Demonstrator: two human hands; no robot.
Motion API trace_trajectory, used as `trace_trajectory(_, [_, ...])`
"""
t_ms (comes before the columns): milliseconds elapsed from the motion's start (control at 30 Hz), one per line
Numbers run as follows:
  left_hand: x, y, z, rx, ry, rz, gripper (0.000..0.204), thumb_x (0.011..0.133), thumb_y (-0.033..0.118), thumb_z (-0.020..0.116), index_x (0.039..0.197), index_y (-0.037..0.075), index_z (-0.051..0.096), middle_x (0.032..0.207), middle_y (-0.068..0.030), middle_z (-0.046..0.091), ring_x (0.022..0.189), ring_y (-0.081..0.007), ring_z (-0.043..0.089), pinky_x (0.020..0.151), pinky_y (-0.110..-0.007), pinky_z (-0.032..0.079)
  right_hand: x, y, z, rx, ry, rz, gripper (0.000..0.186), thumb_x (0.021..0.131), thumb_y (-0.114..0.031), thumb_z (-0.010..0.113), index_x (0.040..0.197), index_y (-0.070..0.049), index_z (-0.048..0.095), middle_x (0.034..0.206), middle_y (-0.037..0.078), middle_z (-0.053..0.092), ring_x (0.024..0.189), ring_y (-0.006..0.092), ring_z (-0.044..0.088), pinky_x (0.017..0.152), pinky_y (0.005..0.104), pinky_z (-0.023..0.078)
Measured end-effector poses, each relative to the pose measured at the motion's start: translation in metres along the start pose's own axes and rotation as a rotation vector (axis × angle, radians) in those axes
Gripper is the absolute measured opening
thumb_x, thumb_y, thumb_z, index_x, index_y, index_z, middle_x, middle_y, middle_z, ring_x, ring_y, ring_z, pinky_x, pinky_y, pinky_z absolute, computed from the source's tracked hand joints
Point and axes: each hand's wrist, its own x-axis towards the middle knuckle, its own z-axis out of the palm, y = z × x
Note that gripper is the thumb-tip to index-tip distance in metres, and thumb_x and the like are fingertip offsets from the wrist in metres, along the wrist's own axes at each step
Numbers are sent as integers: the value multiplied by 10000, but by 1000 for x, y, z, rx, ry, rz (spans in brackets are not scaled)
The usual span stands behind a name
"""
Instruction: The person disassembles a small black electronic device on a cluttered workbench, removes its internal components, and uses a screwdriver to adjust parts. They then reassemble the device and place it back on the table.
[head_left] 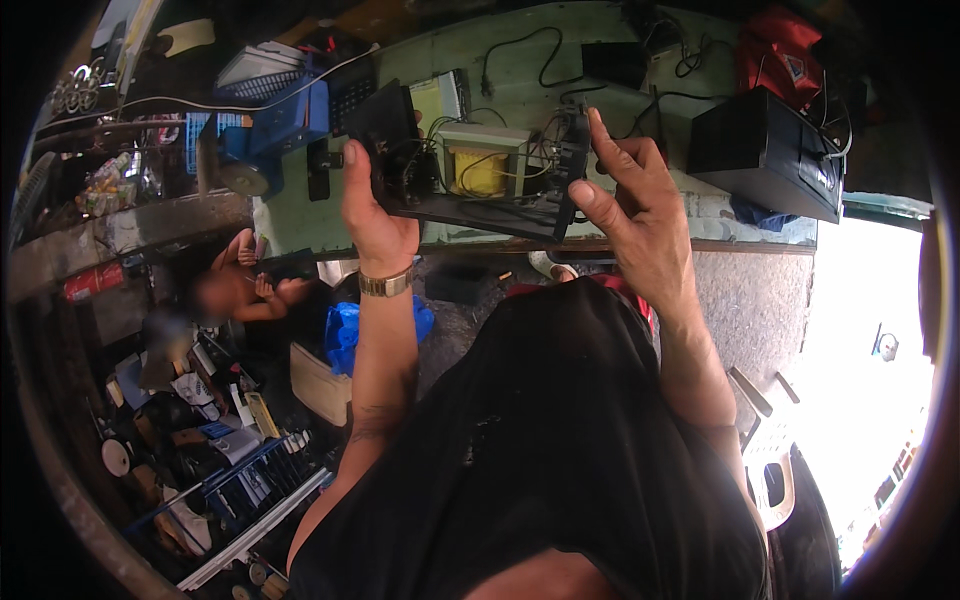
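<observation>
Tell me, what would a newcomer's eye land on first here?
First, the yellow coil inside the open black case, held between left grip and right grip at the picture's upper middle. Next, the red bag at upper right, behind a black box, and the blue plastic bag below the green bench, partly hidden by the left forearm.

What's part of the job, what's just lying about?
Job:
- open black casing (left hand holding, right hand at end panel)
- yellow-wound transformer inside

Apparently lying about:
- red bag
- blue basket
- blue plastic bag

Unclear: black box
</observation>
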Motion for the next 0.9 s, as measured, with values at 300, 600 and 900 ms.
trace_trajectory(300, [-2, 4, 6, 34, 43, -24, 565, 1077, 456, 486, 1404, 1, 558, 1249, -146, 681, 1075, -200, 664, 917, -344, 542, 2, -2, 0, -28, 13, 26, 698, 875, -447, 811, 1448, -104, 606, 987, 36, 538, 724, 128, 432, 638, 308, 422])
trace_trajectory(600, [3, 0, -8, 64, -85, 181, 700, 1052, 447, 519, 1501, -82, 423, 1480, -207, 535, 1299, -269, 582, 1059, -379, 488, 1, -3, -2, -54, -18, 26, 683, 892, -428, 800, 1451, -89, 600, 978, 36, 522, 714, 119, 422, 620, 293, 403])
trace_trajectory(900, [10, 3, -19, 190, -180, 348, 944, 953, 591, 604, 1494, -148, 375, 1501, -273, 488, 1364, -341, 528, 1137, -420, 424, -15, 0, 0, 82, -63, 26, 695, 914, -419, 786, 1474, -70, 565, 1002, 25, 501, 757, 100, 409, 605, 260, 377])
